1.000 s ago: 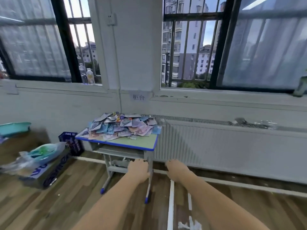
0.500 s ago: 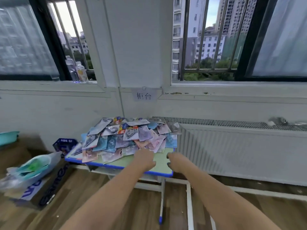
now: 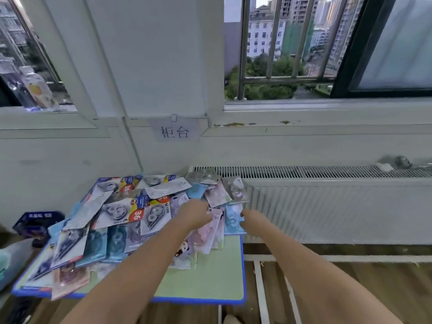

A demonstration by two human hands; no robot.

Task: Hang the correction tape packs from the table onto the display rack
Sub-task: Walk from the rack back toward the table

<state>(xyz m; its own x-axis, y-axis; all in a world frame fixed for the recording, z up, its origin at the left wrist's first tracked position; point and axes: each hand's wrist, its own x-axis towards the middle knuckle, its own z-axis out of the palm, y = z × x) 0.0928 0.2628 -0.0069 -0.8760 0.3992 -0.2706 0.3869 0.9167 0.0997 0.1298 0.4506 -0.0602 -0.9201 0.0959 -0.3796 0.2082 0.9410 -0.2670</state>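
- No pack has been seen hung yet; the display rack is not in view, so its state cannot be told.
- The packs [image 3: 121,220] lie in a loose, overlapping heap on the surface [image 3: 210,281], spread from its left edge to its far right corner, with some leaning over the radiator [image 3: 327,202] behind.
- The left hand [image 3: 195,217] is stretched over the right part of the heap, at the pink packs [image 3: 216,224]; its grip appears to be touching or closing on one, but the fingers are hidden by the back of the hand, so it cannot be told whether anything is held.
- The right hand [image 3: 251,218] is just beside a blue pack [image 3: 231,220] at the heap's right edge; its grip is blurred and cannot be judged.
- The task is judged to be at its start: a first pack is being picked, and nearly the whole heap is left to be carried and hung.
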